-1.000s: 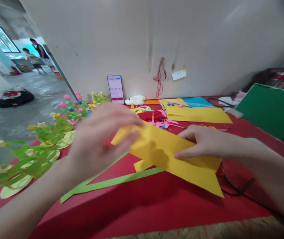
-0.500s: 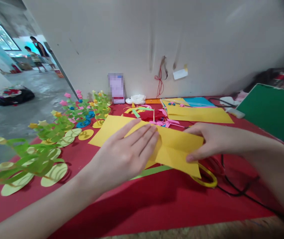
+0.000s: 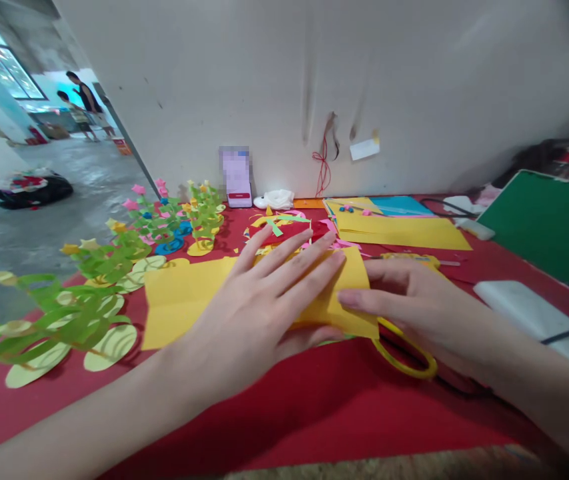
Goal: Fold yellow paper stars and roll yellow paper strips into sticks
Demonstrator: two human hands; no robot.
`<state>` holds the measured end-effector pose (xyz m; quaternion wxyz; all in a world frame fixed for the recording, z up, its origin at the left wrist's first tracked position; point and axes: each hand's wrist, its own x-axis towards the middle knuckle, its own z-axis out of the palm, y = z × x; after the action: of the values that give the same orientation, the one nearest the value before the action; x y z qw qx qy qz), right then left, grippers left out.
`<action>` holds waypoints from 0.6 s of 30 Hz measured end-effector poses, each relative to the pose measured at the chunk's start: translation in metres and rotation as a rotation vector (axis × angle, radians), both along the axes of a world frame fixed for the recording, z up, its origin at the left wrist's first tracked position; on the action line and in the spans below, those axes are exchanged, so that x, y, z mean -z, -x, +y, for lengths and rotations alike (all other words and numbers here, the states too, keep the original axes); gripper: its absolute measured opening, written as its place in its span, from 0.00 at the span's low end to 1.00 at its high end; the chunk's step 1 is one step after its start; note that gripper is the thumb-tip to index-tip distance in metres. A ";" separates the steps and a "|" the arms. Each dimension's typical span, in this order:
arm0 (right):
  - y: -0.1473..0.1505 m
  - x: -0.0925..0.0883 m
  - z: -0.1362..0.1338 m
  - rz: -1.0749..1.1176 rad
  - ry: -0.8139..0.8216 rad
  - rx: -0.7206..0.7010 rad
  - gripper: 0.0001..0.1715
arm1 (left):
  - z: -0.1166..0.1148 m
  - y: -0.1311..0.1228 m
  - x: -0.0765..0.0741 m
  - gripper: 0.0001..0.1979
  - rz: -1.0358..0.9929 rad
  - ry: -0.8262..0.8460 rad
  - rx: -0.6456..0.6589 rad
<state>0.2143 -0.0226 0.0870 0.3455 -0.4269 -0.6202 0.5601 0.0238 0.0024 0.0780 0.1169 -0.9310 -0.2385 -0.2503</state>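
Observation:
A long strip of yellow paper [image 3: 179, 293] with a crease along its length lies across the middle of the red table. My left hand [image 3: 264, 300] rests flat on it, fingers spread, covering much of its middle. At the paper's right end, my right hand [image 3: 409, 293] pinches the edge with the thumb on top; its other fingers are partly hidden behind. A yellow loop handle [image 3: 414, 372], apparently of scissors, pokes out below my right hand. Behind my hands lie colourful paper scraps [image 3: 289, 223].
Green paper plants [image 3: 109, 260] with stars stand along the left. A phone [image 3: 237, 177] leans on the wall. Yellow sheets [image 3: 404, 232] lie at the back; a green board [image 3: 544, 227] and a white block [image 3: 514, 307] with a black cable are at right. Two people [image 3: 82, 103] stand far off.
The yellow paper has shifted left and lies straighter. My left hand has spread its fingers over it, and my right hand has moved slightly left, still pinching the right end.

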 end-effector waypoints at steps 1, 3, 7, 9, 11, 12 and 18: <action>0.001 -0.002 -0.002 -0.035 -0.037 -0.006 0.08 | 0.000 0.001 0.000 0.27 -0.026 0.008 0.004; 0.000 -0.007 -0.006 -0.182 -0.164 0.007 0.08 | -0.001 0.003 0.000 0.24 -0.069 0.030 0.019; 0.000 -0.013 -0.008 -0.393 -0.470 0.170 0.12 | -0.002 0.005 0.001 0.14 -0.125 0.099 0.074; 0.000 -0.012 -0.008 -0.382 -0.600 0.263 0.15 | -0.003 0.005 0.001 0.10 -0.142 0.143 0.080; 0.000 -0.010 -0.008 -0.364 -0.715 0.278 0.14 | -0.005 0.004 0.001 0.08 -0.153 0.201 0.074; 0.001 -0.009 -0.009 -0.367 -0.763 0.253 0.15 | -0.006 0.004 0.001 0.08 -0.159 0.230 0.077; 0.007 -0.008 -0.015 -0.365 -0.982 0.168 0.05 | -0.014 -0.001 -0.003 0.07 -0.153 0.335 0.105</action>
<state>0.2077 -0.0375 0.0952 0.4348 -0.3537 -0.8232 0.0904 0.0247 -0.0117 0.0806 -0.0716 -0.9268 -0.2361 -0.2830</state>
